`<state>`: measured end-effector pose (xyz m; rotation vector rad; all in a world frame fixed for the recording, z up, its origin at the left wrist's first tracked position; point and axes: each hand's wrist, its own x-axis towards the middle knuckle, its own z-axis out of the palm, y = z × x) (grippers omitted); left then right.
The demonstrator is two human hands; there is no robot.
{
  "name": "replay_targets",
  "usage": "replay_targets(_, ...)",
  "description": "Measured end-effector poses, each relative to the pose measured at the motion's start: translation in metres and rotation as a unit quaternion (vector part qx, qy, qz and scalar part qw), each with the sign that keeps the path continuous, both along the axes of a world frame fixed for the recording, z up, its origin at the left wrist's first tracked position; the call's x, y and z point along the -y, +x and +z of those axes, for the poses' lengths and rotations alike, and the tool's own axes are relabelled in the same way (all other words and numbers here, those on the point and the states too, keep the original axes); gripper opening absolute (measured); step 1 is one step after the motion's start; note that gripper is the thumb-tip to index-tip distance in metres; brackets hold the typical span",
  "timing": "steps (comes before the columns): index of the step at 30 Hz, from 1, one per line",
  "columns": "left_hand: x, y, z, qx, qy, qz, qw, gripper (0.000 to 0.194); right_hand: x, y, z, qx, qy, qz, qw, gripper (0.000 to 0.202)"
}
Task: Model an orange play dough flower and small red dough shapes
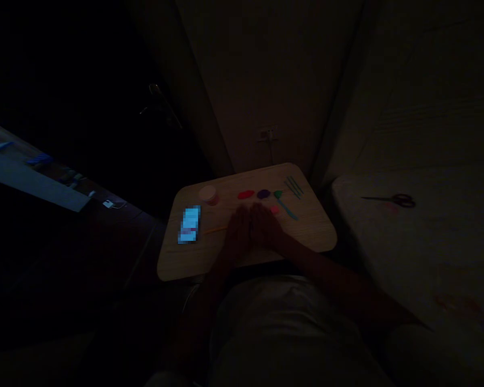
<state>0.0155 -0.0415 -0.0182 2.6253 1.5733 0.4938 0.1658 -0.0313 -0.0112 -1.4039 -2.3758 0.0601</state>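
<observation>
Side by side on the small wooden table [306, 231] lie my left hand [239, 226] and my right hand [263, 223], both flat with fingers stretched forward. An orange strip [215, 230] runs out from beneath my left hand; its other end is hidden. Just ahead of my fingers are a red lump [246, 194] and a purple lump [263, 194] that look like modelling clay. A pink piece [274, 209] sits beside my right fingers. Farther right, a green lump [278, 194] touches the end of a teal tool [288, 209]. What lies under my palms is too dark to see.
A lidded tub [208, 195] and a lit, pixelated phone-like screen [189, 224] are on the table's left. Thin green sticks [293, 187] lie at back right. Scissors [395, 200] rest on a pale surface to the right. Behind the table is a wall socket [268, 133].
</observation>
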Motion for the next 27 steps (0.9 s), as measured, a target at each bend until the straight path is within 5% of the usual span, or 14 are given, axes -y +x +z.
replay_targets(6,-0.016,-0.001,-0.001,0.005,0.008,-0.009,1.000,0.072,-0.010,0.000,0.006,0.009,-0.009,0.018,1.000,0.061)
replay_targets(16,0.025,0.002,-0.006,0.004,0.020,-0.009,1.000,0.076,0.029,0.006,0.006,0.021,0.003,0.044,0.999,0.063)
replay_targets(27,-0.019,-0.007,0.008,0.011,-0.034,-0.040,0.999,0.077,-0.012,-0.003,0.006,0.019,-0.019,0.030,0.999,0.065)
